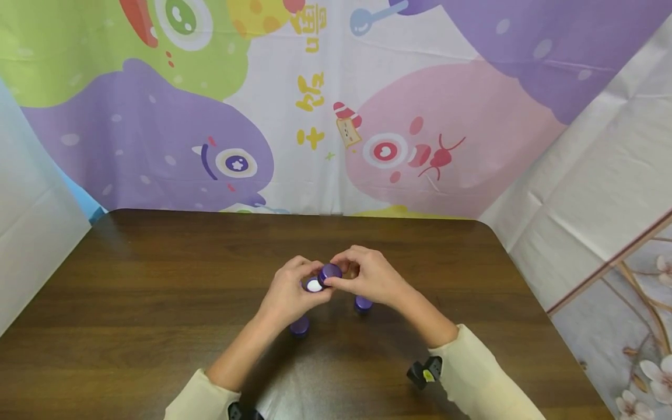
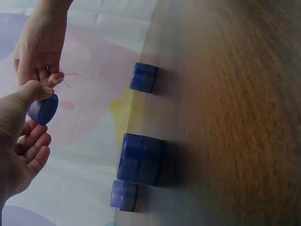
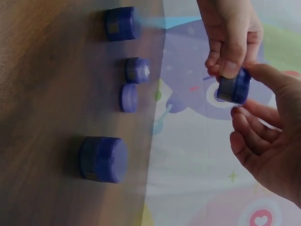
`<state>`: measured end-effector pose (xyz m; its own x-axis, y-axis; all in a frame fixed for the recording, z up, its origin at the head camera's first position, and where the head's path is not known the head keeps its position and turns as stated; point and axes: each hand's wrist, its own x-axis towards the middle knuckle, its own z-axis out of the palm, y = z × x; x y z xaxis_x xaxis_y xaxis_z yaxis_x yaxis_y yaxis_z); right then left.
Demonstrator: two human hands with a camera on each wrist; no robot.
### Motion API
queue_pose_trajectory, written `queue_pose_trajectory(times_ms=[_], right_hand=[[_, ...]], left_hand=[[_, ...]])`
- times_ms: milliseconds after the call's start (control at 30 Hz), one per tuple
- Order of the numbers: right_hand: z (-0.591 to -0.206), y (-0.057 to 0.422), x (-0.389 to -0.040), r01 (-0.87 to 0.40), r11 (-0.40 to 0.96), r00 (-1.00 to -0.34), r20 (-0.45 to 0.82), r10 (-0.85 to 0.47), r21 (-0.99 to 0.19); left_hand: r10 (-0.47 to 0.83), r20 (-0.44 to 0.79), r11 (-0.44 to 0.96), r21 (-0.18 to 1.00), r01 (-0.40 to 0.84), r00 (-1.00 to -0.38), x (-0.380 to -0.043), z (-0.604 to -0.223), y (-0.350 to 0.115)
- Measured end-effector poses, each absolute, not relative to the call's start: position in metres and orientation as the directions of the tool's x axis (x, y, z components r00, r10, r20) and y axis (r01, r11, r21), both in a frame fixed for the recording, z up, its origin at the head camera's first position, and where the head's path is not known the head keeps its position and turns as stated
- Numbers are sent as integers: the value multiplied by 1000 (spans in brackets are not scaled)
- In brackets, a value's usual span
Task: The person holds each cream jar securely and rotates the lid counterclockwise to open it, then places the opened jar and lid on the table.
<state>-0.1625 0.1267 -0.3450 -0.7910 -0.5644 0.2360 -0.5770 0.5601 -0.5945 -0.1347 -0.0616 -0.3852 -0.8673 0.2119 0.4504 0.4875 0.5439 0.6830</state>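
Observation:
Both hands hold a small purple lidded jar (image 1: 330, 272) above the table. My left hand (image 1: 287, 293) pinches it between thumb and fingers, its thumb lying on the jar's side in the right wrist view. From the other side, my right hand (image 1: 374, 276) grips the purple lid end with thumb and index finger, other fingers loosely bent. Below them on the table stands an open small jar (image 3: 138, 70) with a whitish top. A loose purple lid (image 3: 129, 98) lies beside it. The jar's white top also shows beside the left fingers in the head view.
Two more lidded purple jars stand on the brown wooden table (image 1: 157, 280): one jar (image 1: 299, 326) near the left wrist, another jar (image 1: 362, 304) under the right hand. A cartoon-printed cloth (image 1: 294, 175) hangs behind the table's far edge.

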Motion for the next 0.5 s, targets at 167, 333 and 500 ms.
queue_pose_trajectory(times_ms=[167,333,500], right_hand=[[-342,130,-163,-613,513,-736,198,-648,-601],[-341,128,-162,-597,517,-755,210,-622,-614],[-342,126,-163,-574,554,-797,259,-545,-603]], left_hand=[[212,454,532,689,492,-865,-134,-385,-62],[208,424,532,707,466,-881,-133,-384,-62],[206,436,541,695,473,-876,-133,-383,-62]])
